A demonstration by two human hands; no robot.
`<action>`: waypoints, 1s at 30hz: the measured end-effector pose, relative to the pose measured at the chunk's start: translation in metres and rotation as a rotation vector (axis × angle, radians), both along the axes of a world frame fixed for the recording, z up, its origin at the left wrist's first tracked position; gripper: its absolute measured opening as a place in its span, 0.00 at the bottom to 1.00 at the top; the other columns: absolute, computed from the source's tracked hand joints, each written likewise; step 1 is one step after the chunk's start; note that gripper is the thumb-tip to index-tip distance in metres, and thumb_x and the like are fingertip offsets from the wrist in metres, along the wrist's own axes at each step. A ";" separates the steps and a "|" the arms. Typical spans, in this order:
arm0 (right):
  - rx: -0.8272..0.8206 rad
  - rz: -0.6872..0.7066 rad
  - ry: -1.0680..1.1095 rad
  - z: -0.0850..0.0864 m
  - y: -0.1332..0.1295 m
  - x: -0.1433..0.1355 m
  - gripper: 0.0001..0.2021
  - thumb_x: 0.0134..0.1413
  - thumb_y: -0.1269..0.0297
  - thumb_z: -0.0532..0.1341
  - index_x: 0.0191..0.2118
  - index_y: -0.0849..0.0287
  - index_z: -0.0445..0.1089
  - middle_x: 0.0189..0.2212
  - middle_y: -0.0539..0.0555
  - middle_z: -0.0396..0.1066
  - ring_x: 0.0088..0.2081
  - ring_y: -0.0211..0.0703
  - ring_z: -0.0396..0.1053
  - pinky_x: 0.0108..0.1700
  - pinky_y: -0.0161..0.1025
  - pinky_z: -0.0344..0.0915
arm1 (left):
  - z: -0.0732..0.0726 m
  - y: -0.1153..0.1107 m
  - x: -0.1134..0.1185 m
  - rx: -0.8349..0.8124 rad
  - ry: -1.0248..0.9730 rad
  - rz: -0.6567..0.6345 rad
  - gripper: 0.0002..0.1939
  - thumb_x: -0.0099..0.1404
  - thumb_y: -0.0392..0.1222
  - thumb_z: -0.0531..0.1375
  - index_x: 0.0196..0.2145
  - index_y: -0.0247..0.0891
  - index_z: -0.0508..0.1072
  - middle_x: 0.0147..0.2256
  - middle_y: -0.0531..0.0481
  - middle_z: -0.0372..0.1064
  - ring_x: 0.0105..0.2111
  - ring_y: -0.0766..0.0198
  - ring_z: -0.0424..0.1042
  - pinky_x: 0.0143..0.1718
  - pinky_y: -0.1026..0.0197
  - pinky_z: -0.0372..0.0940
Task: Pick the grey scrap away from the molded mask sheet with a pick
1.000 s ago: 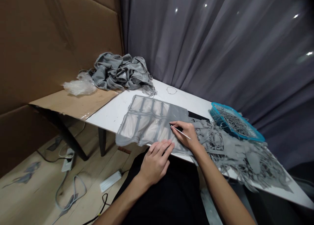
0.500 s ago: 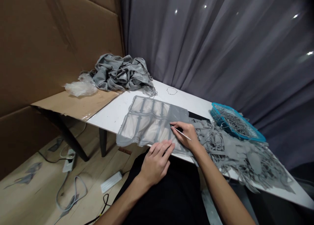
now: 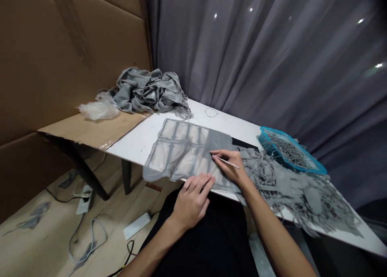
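A grey hanging-organizer-like cloth panel [image 3: 174, 156] lies flat on the table, with pale see-through pockets in two rows divided by grey bands. My left hand [image 3: 193, 198] rests on its near edge, fingers stretched out and holding nothing. In my right hand [image 3: 230, 163] a thin white pen-like stick [image 3: 225, 161] is pinched between thumb and fingers. Its tip is at the grey band near the panel's middle; whether it touches the cloth I cannot tell. The right hand covers part of the panel's right side.
Loose grey cloth scraps and strips [image 3: 287, 184] cover the right of the white table [image 3: 133, 144]. Behind them stands a blue basket [image 3: 314, 165] full of grey strips. A grey fabric heap [image 3: 151, 91] and clear plastic [image 3: 99, 108] lie far left. Cables and a power strip [image 3: 84, 199] are on the floor.
The white stick has swung in my right hand, its rear end now higher and further right. My left hand stays on the panel's near edge.
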State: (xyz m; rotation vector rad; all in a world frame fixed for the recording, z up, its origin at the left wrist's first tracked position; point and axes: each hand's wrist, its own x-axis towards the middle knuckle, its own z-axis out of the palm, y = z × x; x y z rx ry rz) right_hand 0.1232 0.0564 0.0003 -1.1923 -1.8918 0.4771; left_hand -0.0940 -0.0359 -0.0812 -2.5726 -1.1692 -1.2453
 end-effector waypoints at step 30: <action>0.045 0.027 -0.036 0.003 0.005 -0.001 0.11 0.68 0.57 0.71 0.32 0.53 0.83 0.45 0.58 0.89 0.43 0.56 0.87 0.48 0.47 0.81 | 0.002 -0.001 0.000 -0.013 0.002 0.004 0.31 0.74 0.35 0.63 0.72 0.41 0.72 0.70 0.47 0.74 0.70 0.55 0.70 0.75 0.52 0.54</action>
